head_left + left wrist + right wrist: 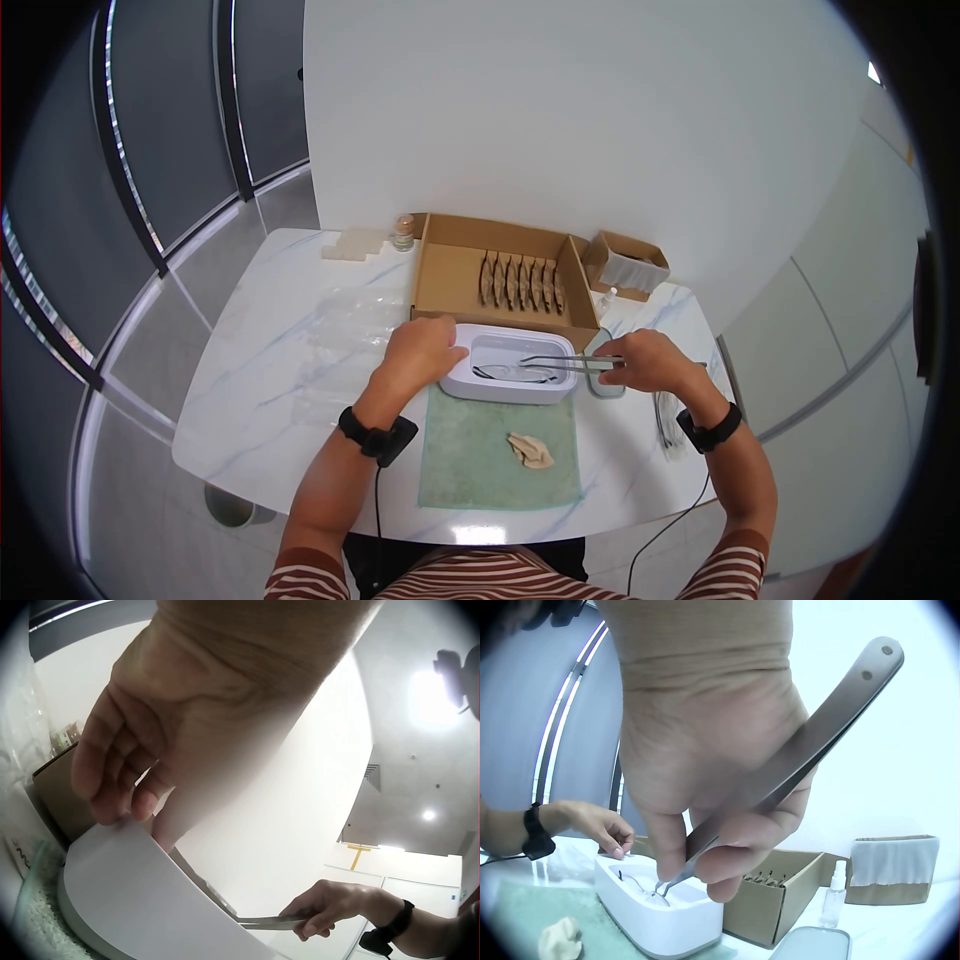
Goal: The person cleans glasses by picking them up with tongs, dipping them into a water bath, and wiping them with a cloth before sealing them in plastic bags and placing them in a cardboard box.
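Observation:
A white ultrasonic cleaner (pixel 508 394) stands at the back edge of a green towel (pixel 480 480). In its basin lies a pair of glasses (pixel 540 379) with clear lenses. My left hand (pixel 420 350) holds the cleaner's left end, thumb on the top rim and fingertips at the edge in the left wrist view (pixel 150 787). Metal tweezers (pixel 817 742) are pinched in my right hand (pixel 648 360). Their bent tips reach down into the basin, right at the glasses in the right wrist view. A crumpled beige cloth (pixel 530 451) lies on the towel in front.
Behind the cleaner sits an open cardboard box (pixel 450 285) with several brown items in a row. A smaller box (pixel 625 262), a spray bottle (pixel 834 896) and a grey-blue tray (pixel 606 388) are to the right. Clear plastic bags (pixel 355 320) and a jar (pixel 403 233) are left.

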### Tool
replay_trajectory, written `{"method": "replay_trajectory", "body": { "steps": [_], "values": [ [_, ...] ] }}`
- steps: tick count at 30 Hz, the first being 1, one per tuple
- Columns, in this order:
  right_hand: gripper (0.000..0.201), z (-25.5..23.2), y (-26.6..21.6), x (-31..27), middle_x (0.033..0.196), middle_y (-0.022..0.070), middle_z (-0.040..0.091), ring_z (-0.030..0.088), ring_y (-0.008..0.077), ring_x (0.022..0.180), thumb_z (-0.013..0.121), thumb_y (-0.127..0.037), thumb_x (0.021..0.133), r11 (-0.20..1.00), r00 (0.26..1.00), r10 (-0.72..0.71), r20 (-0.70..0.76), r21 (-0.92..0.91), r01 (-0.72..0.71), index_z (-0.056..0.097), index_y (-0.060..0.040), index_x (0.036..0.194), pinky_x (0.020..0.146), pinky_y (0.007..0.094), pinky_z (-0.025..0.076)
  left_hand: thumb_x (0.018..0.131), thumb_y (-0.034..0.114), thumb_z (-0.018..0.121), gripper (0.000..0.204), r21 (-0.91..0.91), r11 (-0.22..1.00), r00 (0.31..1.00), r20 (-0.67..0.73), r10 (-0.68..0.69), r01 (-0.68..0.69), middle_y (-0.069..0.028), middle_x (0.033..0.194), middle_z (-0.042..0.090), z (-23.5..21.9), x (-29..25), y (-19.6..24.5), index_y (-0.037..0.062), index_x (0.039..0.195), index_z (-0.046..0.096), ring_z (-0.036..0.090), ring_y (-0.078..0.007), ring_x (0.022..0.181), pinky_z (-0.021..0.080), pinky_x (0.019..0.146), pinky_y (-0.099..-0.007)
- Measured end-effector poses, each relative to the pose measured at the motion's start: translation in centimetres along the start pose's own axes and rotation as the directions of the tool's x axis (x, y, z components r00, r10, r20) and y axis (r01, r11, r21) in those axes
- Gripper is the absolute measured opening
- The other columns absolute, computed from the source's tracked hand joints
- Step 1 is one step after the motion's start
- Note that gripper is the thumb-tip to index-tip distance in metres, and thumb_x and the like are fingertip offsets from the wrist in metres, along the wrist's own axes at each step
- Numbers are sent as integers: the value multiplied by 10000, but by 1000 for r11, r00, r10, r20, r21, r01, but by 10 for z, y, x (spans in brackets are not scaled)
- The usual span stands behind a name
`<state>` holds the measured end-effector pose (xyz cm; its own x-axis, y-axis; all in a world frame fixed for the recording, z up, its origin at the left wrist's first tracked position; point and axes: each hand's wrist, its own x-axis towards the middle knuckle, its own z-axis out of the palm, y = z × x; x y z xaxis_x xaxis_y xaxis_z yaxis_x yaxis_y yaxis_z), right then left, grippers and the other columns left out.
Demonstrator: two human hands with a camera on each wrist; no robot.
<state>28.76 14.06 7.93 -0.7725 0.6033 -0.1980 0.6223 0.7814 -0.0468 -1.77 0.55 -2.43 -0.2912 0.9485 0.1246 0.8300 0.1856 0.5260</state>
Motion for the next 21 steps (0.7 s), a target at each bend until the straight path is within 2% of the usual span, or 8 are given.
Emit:
{"method": "replay_trajectory", "body": {
  "steps": [3, 5, 7, 15, 18, 20, 21],
  "values": [
    [374, -7, -5, -3, 862, 115, 758, 720, 289, 814, 794, -266, 827, 1000, 1000, -12, 21, 10, 12, 751, -119, 1167, 763, 392, 553, 821, 320, 763, 279, 12, 1000, 1000, 8, -3, 3, -160, 828, 707, -2, 0, 1, 73, 876, 646, 680, -372, 833, 525, 742, -456],
    [386, -11, -8, -7, 878, 133, 752, 710, 316, 838, 790, -278, 808, 999, 998, 10, 62, 46, -13, 754, -117, 1158, 771, 412, 553, 823, 325, 760, 282, 25, 1000, 1000, 11, 1, -2, -161, 831, 708, -4, -1, 4, 73, 881, 648, 680, -372, 834, 526, 744, -458],
    [386, -10, -5, -9, 875, 125, 754, 711, 310, 837, 788, -277, 810, 999, 998, 0, 58, 44, -3, 753, -119, 1160, 769, 409, 553, 842, 329, 755, 304, 43, 999, 999, 33, -7, 6, -184, 887, 726, -9, -3, 9, 41, 909, 684, 698, -382, 880, 541, 771, -484],
    [375, -10, -4, -9, 876, 120, 755, 713, 298, 843, 778, -269, 821, 998, 999, -15, 52, 63, 11, 751, -123, 1165, 772, 400, 551, 829, 340, 759, 309, 43, 999, 1000, 7, 18, -18, -175, 853, 717, -2, -1, 5, 53, 896, 665, 690, -379, 850, 534, 754, -473],
    [378, -10, -4, -1, 864, 121, 753, 712, 300, 818, 776, -264, 824, 998, 996, -2, 95, 67, -5, 749, -121, 1172, 758, 398, 552, 824, 346, 763, 316, 40, 999, 1000, 9, 9, -9, -176, 848, 717, -4, -2, 6, 53, 898, 669, 690, -380, 848, 535, 753, -470],
    [402, -8, 1, 7, 809, 114, 742, 682, 225, 617, 789, -267, 838, 995, 992, -50, 112, 97, 39, 737, -119, 1208, 661, 362, 546, 827, 346, 769, 325, 41, 999, 1000, 12, 6, -6, -185, 860, 727, -5, -2, 8, 39, 905, 694, 701, -385, 860, 546, 764, -482],
    [402, -11, 0, 9, 809, 114, 742, 682, 225, 617, 789, -267, 838, 994, 992, -51, 112, 97, 41, 737, -119, 1208, 661, 362, 546, 827, 348, 769, 326, 39, 999, 1000, 11, 9, -9, -187, 864, 728, -6, -2, 7, 40, 909, 699, 701, -384, 861, 546, 763, -481]
  ]
}}
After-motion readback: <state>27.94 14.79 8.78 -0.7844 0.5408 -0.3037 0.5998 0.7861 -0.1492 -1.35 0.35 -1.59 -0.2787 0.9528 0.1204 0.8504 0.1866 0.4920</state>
